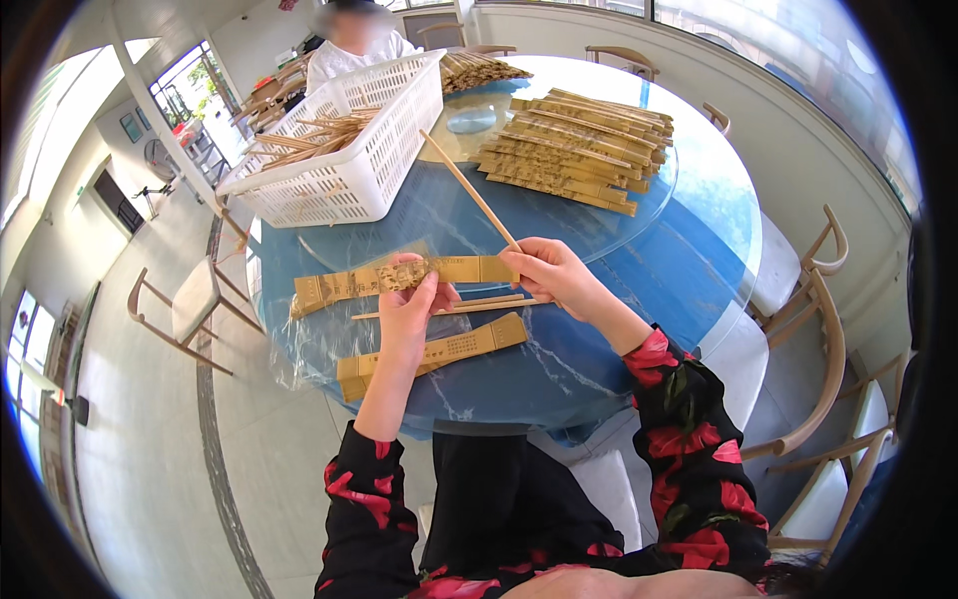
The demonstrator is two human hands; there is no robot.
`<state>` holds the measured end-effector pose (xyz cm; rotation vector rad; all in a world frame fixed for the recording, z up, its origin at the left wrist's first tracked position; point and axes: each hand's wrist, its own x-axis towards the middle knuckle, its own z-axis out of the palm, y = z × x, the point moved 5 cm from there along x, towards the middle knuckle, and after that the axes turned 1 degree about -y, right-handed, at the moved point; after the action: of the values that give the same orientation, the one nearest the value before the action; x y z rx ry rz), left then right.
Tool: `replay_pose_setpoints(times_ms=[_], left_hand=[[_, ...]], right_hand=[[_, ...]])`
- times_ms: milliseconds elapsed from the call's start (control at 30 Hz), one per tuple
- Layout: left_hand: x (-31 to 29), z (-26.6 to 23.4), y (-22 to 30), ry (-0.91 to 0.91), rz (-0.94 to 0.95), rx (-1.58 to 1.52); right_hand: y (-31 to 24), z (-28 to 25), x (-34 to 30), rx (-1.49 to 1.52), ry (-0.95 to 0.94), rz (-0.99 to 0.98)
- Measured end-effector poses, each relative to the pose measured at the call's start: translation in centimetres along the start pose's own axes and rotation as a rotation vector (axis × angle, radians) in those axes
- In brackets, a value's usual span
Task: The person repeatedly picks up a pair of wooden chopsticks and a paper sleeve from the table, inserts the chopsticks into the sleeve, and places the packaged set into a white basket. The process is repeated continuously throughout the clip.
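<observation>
My left hand [407, 307] is closed around the middle of a long gold-brown paper chopstick sleeve [344, 290], thumb on top. At the sleeve's right end, my right hand [559, 278] pinches the lower end of wooden chopsticks [467, 188], which slant up and to the left. Whether that is one stick or two pressed together I cannot tell, and the fingers hide whether the tip touches the sleeve's end. Loose chopsticks [489, 304] lie on the table just below the sleeve. Nearer to me, a few more gold paper sleeves [469, 345] overlap, partly behind my left wrist.
A white slatted plastic basket [394, 140] with loose chopsticks stands at the far left of the round blue marbled table [599, 329]. Stacked gold sleeves [579, 150] lie at the far right, another heap [479, 70] behind. Clear plastic film [299, 349] covers the left edge. A person [359, 50] sits opposite.
</observation>
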<state>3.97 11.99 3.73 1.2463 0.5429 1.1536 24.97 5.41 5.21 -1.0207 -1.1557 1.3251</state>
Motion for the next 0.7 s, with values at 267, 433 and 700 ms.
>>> replay_pose_setpoints(times_ms=[267,433,700], left_hand=[[0.2,-0.5,-0.8,-0.056,-0.110,0.001],[-1.5,2.9,0.6,-0.231,0.044,0.721],[-0.4,8.1,4.4,-0.349,0.954,1.351]], right_hand=[[-0.6,-0.4,-0.2,-0.169,0.079,0.020],[-0.7,-0.8,-0.2,-0.292,0.169,-0.018],[-0.4,-1.0,-0.1,-0.289,0.181,0.023]])
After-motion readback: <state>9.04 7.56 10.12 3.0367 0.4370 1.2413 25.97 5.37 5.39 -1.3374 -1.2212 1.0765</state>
